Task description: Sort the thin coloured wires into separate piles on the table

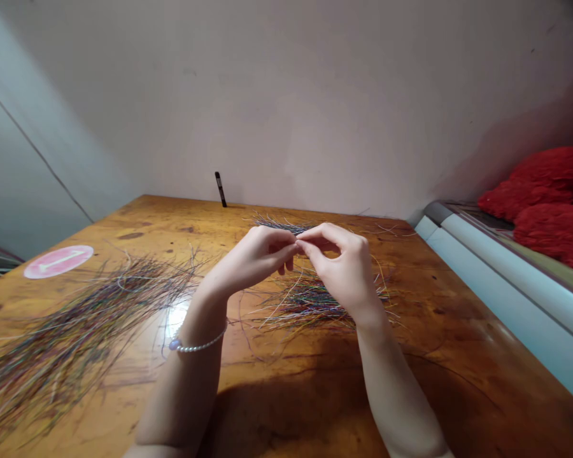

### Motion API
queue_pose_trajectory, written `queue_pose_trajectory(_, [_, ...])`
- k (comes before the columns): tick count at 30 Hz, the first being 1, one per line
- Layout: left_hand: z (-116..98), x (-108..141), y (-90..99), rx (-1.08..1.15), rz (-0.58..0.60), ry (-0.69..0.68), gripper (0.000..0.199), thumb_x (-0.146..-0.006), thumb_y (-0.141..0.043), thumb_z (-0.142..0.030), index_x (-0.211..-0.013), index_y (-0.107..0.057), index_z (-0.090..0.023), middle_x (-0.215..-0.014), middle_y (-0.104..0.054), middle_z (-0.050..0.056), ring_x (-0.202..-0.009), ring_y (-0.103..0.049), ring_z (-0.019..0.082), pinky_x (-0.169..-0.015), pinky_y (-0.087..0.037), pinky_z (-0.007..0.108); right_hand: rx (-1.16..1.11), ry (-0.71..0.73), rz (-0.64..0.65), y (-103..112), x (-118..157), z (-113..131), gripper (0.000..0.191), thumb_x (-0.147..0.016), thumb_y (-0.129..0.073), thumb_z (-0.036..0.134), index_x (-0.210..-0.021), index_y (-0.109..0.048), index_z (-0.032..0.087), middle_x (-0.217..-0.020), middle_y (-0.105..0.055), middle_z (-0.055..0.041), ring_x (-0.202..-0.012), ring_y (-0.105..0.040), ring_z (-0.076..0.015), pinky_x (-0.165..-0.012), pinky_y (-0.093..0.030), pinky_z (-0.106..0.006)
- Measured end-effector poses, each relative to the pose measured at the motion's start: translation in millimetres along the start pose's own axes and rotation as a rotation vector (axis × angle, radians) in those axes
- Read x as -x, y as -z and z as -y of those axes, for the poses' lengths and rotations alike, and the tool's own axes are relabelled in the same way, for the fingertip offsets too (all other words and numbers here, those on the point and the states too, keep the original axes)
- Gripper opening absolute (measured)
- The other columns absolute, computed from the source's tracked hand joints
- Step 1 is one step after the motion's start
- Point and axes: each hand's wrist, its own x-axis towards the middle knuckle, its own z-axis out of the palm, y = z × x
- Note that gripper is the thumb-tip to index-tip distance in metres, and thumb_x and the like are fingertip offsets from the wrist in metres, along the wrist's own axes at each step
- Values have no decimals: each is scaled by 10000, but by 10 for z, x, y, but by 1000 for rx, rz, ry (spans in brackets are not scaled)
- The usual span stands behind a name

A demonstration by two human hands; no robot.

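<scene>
My left hand (260, 257) and my right hand (339, 264) meet at the fingertips above the middle of the wooden table (277, 407). Both are closed in a pinch, and what lies between the fingertips is too small to make out. A pile of thin multicoloured wires (310, 302) lies below and behind my right hand. Farther back is another bunch of dark wires (279, 224), partly hidden by my hands. A long, loose bundle of coloured wires (90, 318) spreads over the left side of the table. A beaded bracelet (200, 346) circles my left wrist.
A black marker (220, 189) stands upright near the wall at the back. On the table's left edge is a pink oval sticker (58, 261). Beside the right edge runs a pale blue and white object (501, 280), with red fluffy items (549, 197) beyond it.
</scene>
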Motion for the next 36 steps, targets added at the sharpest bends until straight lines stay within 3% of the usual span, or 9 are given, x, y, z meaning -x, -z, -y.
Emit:
queue_pose_trajectory(20, [31,16,-4,-4,26,-1,343,-902,-471,-353,-666,-586,-132,-625,-629,36,-576,-587,101,-540,-456,208,10,6,18,8,6,14,112,-835,-584,129,-802,-669,194,-769,-680,0,-705,-624,-119,-677,-517,-258])
queue_pose_trajectory(36, [13,4,-6,-58,20,20,213,-824,-472,-203,-657,-585,-133,-629,-642,31,-567,-579,97,-517,-442,194,58,28,39,-11,4,0,113,-844,-569,140,-807,-658,200,-787,-676,-7,-704,-614,-127,-680,-501,-273])
